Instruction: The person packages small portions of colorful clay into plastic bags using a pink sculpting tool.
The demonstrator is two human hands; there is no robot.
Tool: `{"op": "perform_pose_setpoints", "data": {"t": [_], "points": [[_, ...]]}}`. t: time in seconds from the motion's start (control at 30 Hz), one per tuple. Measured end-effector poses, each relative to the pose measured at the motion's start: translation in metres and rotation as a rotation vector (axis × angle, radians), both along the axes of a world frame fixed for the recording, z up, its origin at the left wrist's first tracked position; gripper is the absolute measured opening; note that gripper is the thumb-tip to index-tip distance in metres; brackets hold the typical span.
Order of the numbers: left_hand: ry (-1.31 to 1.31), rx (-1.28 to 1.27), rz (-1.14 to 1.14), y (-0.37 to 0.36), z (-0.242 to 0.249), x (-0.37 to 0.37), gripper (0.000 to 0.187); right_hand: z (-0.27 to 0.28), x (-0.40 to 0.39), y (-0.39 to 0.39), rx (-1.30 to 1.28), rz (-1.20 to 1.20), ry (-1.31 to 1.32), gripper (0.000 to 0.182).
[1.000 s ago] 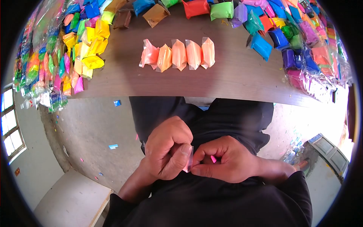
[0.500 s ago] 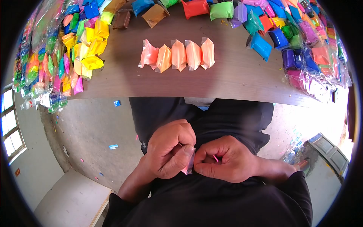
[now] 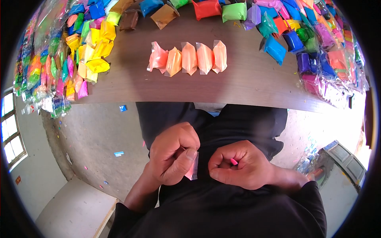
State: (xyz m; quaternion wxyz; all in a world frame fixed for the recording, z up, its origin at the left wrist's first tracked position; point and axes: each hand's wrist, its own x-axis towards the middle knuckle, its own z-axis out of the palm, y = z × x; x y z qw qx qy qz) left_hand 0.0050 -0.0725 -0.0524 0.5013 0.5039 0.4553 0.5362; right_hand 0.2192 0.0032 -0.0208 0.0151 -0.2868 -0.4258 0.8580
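My left hand (image 3: 173,154) is closed over my lap, its thumb pressing a small pink packet (image 3: 193,169) with clear plastic edges against the fingers; most of the packet is hidden in the grip. A short way to its right, my right hand (image 3: 244,166) is curled, thumb meeting the fingertips. From inside that curl shows the end of a small bright pink piece (image 3: 233,161); I cannot tell what it is. In front of both hands, on the brown table (image 3: 158,90), lies a row of several peach and pink packets (image 3: 189,59).
Piles of colourful packets line the table's left side (image 3: 97,49) and right side (image 3: 313,63), with more along the far edge, among them a red packet (image 3: 207,8). Small scraps, one of them blue (image 3: 123,108), lie on the floor. A pale board (image 3: 75,206) is at lower left.
My hands have moved apart, the left drawing slightly leftward with the pink packet. More of the pink piece in my right hand shows.
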Motion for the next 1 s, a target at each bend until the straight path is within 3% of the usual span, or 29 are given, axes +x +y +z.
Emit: {"op": "perform_pose_setpoints", "data": {"t": [0.1, 0.2, 0.27, 0.3, 0.33, 0.4, 0.47, 0.53, 0.6, 0.67, 0.7, 0.8, 0.83, 0.9, 1.0], "points": [[0.005, -0.004, 0.02, -0.001, -0.001, -0.004, 0.009, 0.0, 0.003, 0.001, 0.006, 0.005, -0.02, 0.006], [-0.047, -0.045, 0.063, -0.004, -0.002, -0.004, 0.01, -0.001, 0.001, 0.001, 0.246, -0.176, -0.043, 0.009], [-0.106, -0.082, 0.108, -0.007, -0.002, 0.001, 0.011, 0.005, -0.007, 0.007, 0.78, -0.242, -0.309, 0.03], [-0.156, -0.12, 0.149, -0.008, -0.001, 0.004, 0.013, 0.005, -0.009, 0.006, 0.671, -0.315, -0.262, 0.047], [-0.205, -0.153, 0.191, -0.008, -0.001, 0.005, 0.015, 0.001, -0.009, 0.007, 0.679, -0.312, -0.257, 0.047], [-0.32, -0.243, 0.156, -0.009, -0.003, 0.002, 0.018, -0.011, -0.008, 0.008, 1.053, -0.277, 0.002, 0.048], [-0.444, -0.331, 0.118, -0.009, -0.003, 0.004, 0.02, -0.012, -0.012, 0.004, 1.047, -0.269, 0.053, 0.052], [-0.56, -0.682, 0.072, -0.009, -0.001, 0.009, 0.026, -0.008, -0.018, 0.006, 1.118, -0.15, 0.115, 0.039], [-0.439, -0.64, 0.02, -0.011, -0.001, 0.016, 0.033, -0.015, -0.023, 0.009, 1.16, -0.142, 0.104, 0.037], [-0.773, -0.844, -0.019, -0.01, 0.001, 0.018, 0.039, -0.019, -0.025, 0.014, 1.141, -0.147, 0.202, 0.031], [-0.915, -0.829, -0.097, -0.011, -0.007, 0.017, 0.053, -0.022, -0.025, 0.013, 1.144, -0.142, 0.205, 0.031], [-1.017, -0.784, -0.02, -0.013, -0.007, 0.023, 0.056, -0.025, -0.025, 0.011, 1.014, -0.209, 0.138, 0.029], [-1.017, -0.782, -0.023, -0.015, -0.006, 0.023, 0.056, -0.022, -0.027, 0.012, 0.982, -0.254, 0.087, 0.022], [-0.556, -0.608, -0.044, -0.019, -0.005, 0.02, 0.05, -0.021, -0.027, 0.013, 0.954, -0.301, 0.033, 0.016], [-0.548, -0.537, 0.069, -0.02, 0.0, 0.023, 0.042, -0.019, -0.024, 0.013, 0.925, -0.302, -0.101, 0.009]]}}
